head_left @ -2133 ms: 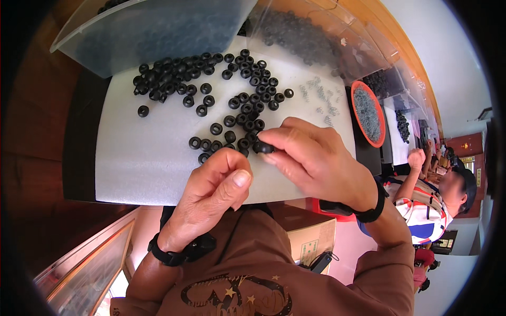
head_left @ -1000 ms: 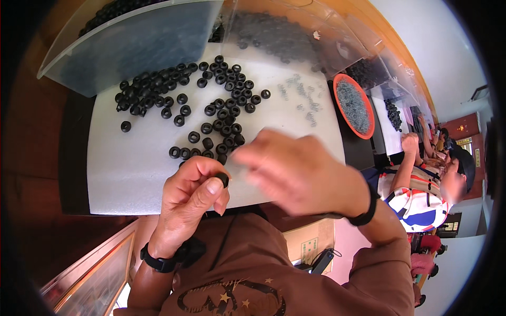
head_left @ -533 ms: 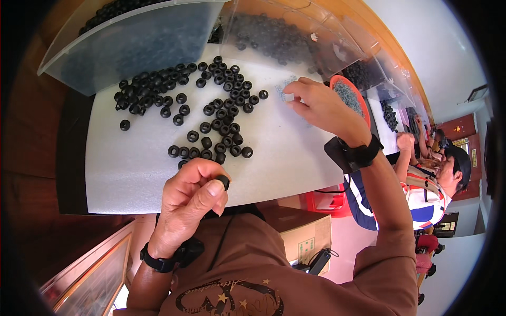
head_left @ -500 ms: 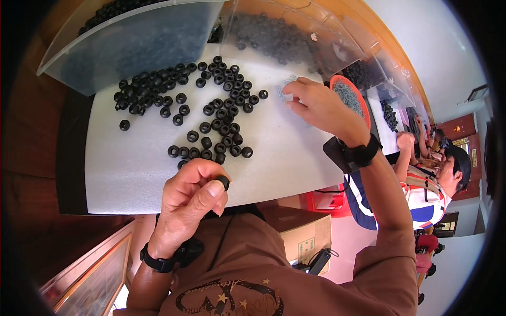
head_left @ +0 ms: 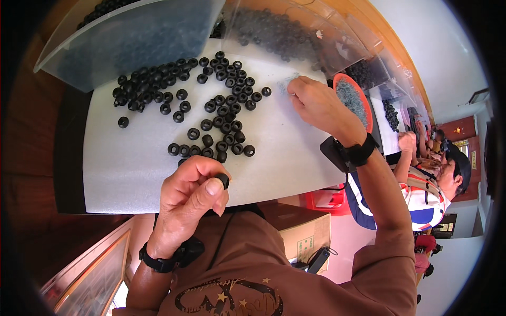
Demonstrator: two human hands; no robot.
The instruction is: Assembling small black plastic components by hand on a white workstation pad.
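Observation:
Between the thumb and index finger of my left hand (head_left: pixel 184 192) is a black ring-shaped bead (head_left: pixel 224 180), pinched above the table's near edge. My right hand (head_left: pixel 322 108) is over the far right of the white work surface (head_left: pixel 126 174), its fingertips drawn together beside a small scatter of tiny grey pieces (head_left: pixel 283 84). Whatever those fingertips hold, if anything, is hidden. Many loose black beads (head_left: pixel 226 116) with round holes lie across the middle and left, some heaped by the bin. The nearest ones lie just beyond my left hand.
Translucent plastic bins (head_left: pixel 132 47) of black beads line the far side. Right of my right hand stands an orange bowl (head_left: pixel 370 118) of tiny grey pieces. A cardboard box (head_left: pixel 305 237) and a red container (head_left: pixel 327 200) are below the table edge. A person (head_left: pixel 429 184) sits at the right.
The fingers of my right hand have closed together from a more spread pose, over the grey pieces. My left hand keeps the same hold on its bead. The view has shifted slightly.

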